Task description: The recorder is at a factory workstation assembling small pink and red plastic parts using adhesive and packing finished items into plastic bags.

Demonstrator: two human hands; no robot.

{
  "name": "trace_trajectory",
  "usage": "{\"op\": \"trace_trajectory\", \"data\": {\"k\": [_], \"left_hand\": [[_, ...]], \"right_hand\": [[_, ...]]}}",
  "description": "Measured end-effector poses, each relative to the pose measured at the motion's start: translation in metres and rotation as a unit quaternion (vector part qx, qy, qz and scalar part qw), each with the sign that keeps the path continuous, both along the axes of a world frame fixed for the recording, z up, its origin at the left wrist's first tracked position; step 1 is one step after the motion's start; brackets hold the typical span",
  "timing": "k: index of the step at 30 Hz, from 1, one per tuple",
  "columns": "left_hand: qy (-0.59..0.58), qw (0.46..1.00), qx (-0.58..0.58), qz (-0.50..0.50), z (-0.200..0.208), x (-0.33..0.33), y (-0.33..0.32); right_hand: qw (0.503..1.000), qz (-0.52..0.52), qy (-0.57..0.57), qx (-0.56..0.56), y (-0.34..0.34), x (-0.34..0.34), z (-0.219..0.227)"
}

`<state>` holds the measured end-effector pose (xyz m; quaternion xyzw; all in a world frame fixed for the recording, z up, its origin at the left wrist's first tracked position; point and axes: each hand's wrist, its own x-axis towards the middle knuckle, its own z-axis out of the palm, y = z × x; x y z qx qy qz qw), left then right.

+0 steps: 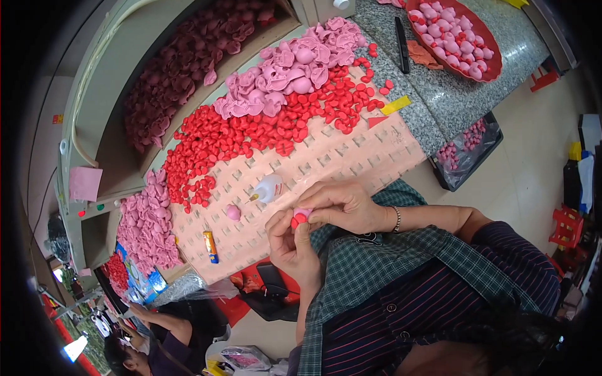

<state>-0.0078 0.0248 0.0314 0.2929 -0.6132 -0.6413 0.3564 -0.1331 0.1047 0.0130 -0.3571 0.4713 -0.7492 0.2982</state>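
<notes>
Between the fingertips of both my hands is a small pink-and-red rubbery piece (301, 215), its red end toward the lower left. My left hand (290, 249) pinches it from below, my right hand (348, 205) from the right; the fingers partly cover it. Just beyond my hands, a white squeeze bottle (269, 188) with a thin tip lies on the pink mat (326, 166). A loose round pink piece (232, 212) sits left of the bottle. Farther left lies a small yellow-and-blue tube (210, 246).
Heaps of red pieces (219, 135) and thin-edged pink pieces (295, 62) cover the mat's far side. More pink pieces (150, 219) lie left. A red bowl (495, 62) of pink-and-red pieces stands far right, near a black-handled tool (402, 45). Another person (169, 338) sits at lower left.
</notes>
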Motion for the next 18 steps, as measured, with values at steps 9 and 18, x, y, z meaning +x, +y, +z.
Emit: {"op": "trace_trajectory", "data": {"k": [9, 18], "left_hand": [[0.034, 0.999, -0.04, 0.008, 0.008, -0.023, 0.005], [0.029, 0.997, -0.072, 0.001, 0.012, -0.028, 0.009]], "right_hand": [[0.971, 0.048, -0.235, 0.015, 0.002, -0.006, -0.012], [0.941, 0.092, -0.32, -0.052, 0.009, -0.011, -0.004]]}}
